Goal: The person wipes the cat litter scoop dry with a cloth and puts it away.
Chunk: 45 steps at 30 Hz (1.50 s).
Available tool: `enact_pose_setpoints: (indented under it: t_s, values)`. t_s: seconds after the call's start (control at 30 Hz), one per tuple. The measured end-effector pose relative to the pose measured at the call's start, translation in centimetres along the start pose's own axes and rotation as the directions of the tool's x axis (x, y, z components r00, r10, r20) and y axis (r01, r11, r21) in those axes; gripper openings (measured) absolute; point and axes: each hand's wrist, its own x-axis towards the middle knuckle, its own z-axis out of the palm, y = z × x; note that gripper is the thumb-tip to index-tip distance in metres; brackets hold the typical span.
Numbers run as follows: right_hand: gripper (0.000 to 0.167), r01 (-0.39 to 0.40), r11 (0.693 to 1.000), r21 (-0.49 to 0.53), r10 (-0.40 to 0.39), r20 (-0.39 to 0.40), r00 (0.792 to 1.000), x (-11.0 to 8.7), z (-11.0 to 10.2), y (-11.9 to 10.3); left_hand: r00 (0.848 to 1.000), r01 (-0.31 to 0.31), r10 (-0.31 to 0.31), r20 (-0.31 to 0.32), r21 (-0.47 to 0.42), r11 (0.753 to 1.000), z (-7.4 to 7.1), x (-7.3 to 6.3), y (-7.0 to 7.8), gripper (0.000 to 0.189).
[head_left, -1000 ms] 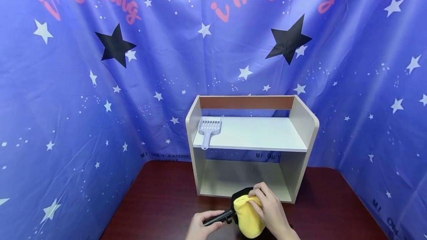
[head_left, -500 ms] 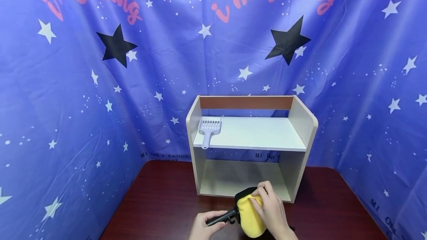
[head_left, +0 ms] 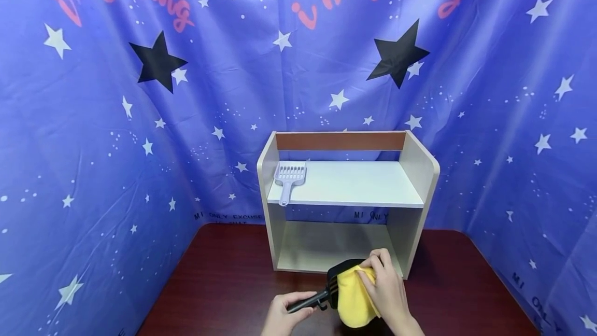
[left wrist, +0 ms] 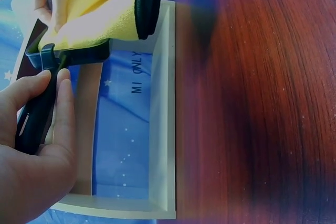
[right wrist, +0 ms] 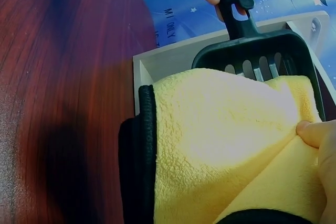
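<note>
A black slotted litter scoop is held over the table in front of the shelf. My left hand grips its handle, thumb on one side and fingers on the other. A yellow cloth with black edging drapes over the scoop's pan and hangs below it. Between thumb and fingers, my right hand pinches the cloth at the pan's far side. In the right wrist view, several slots of the black scoop show near the handle; the yellow cloth hides the rest of the pan.
A two-level shelf unit stands behind the hands on the dark red table. On its upper board, at the left, lies a light purple litter scoop. Blue star-print curtains enclose the table's back and sides.
My right hand has moved right and slightly up with the cloth, uncovering slots near the scoop's handle. My left hand keeps its grip on the handle, and the purple scoop stays put.
</note>
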Motion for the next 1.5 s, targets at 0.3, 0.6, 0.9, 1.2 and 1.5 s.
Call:
enact_pose_setpoints:
  t_s: [0.3, 0.6, 0.9, 1.2, 1.5]
  values:
    - [0.039, -0.011, 1.000, 0.018, 0.011, -0.011, 1.000, 0.2, -0.4, 0.3, 0.999, 0.021, -0.021, -0.028, 0.003, 1.000, -0.2, 0.0, 0.3, 0.031]
    - [0.038, -0.027, 0.999, 0.037, 0.027, -0.010, 1.000, 0.6, -1.0, 0.9, 0.999, -0.010, 0.011, -0.045, 0.014, 1.000, -0.1, 0.0, 0.6, 0.032]
    - [0.039, -0.066, 0.998, 0.021, 0.066, -0.004, 0.998, 0.6, -1.2, 1.5, 0.999, -0.021, 0.021, -0.034, -0.006, 1.000, -0.5, 0.2, 0.4, 0.033]
    - [0.035, -0.096, 0.995, -0.035, 0.096, -0.010, 0.995, 1.0, -1.3, 2.0, 0.998, -0.013, 0.014, -0.059, 0.013, 1.000, -1.3, 0.2, 0.7, 0.036]
    - [0.033, -0.178, 0.982, -0.060, 0.180, 0.020, 0.984, 0.8, -2.1, 2.5, 0.999, 0.021, -0.021, -0.026, -0.026, 0.999, -1.9, -0.2, 0.6, 0.038]
